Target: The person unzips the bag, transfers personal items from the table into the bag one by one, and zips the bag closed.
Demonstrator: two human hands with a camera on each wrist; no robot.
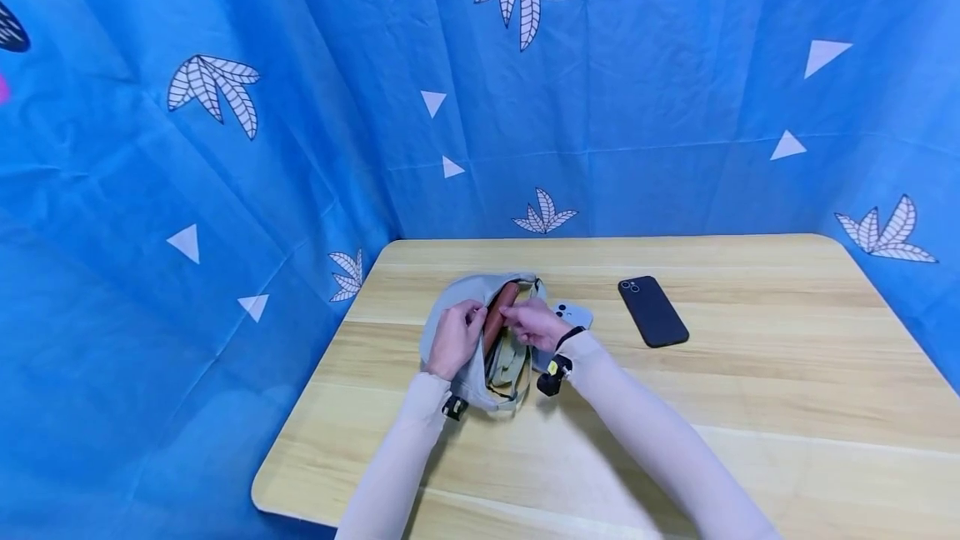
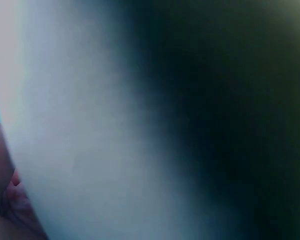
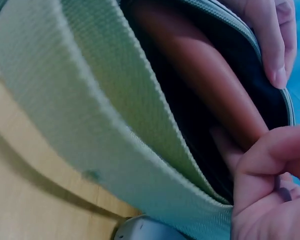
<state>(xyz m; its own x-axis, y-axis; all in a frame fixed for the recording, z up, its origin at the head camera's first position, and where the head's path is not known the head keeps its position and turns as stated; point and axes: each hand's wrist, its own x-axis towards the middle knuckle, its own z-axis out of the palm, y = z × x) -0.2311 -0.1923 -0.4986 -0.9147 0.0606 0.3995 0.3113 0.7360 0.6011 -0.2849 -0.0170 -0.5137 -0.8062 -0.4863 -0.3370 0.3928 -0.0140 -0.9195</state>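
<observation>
A pale grey-green bag [image 1: 468, 380] lies on the table, its zipped mouth open to a dark inside. A smooth reddish-brown, rounded leather-like case [image 3: 215, 75] sits lengthwise in the opening; its exact kind is unclear. My left hand [image 1: 454, 340] pinches the bag's zip edge on the left side. With the fingertips partly inside the mouth, my right hand [image 3: 275, 185] pinches the near end of the brown case. Blurred pale fabric fills most of the left wrist view, leaving only a sliver of hand at its lower left.
A light-coloured phone [image 1: 576, 314] lies just right of the bag, partly hidden by the right hand. Farther right is a black phone [image 1: 652, 312], camera side up. The wooden table [image 1: 765, 373] meets a blue patterned curtain [image 1: 645, 90] behind and at the left.
</observation>
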